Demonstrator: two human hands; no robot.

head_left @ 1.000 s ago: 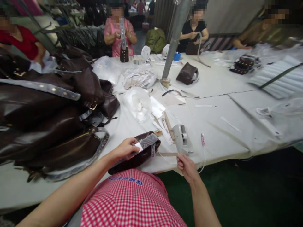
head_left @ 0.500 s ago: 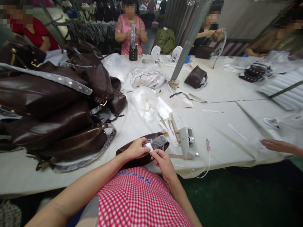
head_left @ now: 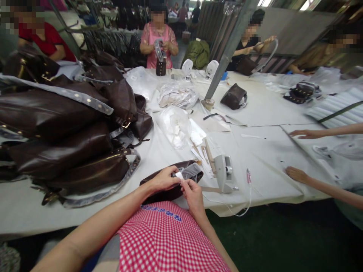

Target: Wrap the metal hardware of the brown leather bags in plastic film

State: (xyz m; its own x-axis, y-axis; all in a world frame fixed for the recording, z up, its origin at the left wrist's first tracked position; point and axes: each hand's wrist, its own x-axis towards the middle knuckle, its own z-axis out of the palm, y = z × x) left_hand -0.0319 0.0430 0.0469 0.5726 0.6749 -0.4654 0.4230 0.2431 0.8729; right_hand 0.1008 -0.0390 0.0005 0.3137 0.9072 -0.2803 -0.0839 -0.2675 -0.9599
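Note:
A dark brown leather handbag lies at the table's front edge, right against my checked apron. Over its top, a small white tag sits between my two hands. The fingers of my left hand are closed on the tag's left side. From the right, my right hand pinches the tag's lower edge with thumb and forefinger. Just beyond them, a strap in cloudy plastic wrap lies across the bag. The bag's near side is partly hidden by my hands and arms.
Brown handbags are heaped on the left. A tape dispenser and a pink-and-white pen-like tool on a cord lie right of my hands. A metal post rises mid-table. A co-worker's hands reach in from the right.
My hands stay at the tag with only slight finger shifts. At the right, a co-worker's hand has moved inward and a second one has come into view. The person opposite has lowered a wrapped strap.

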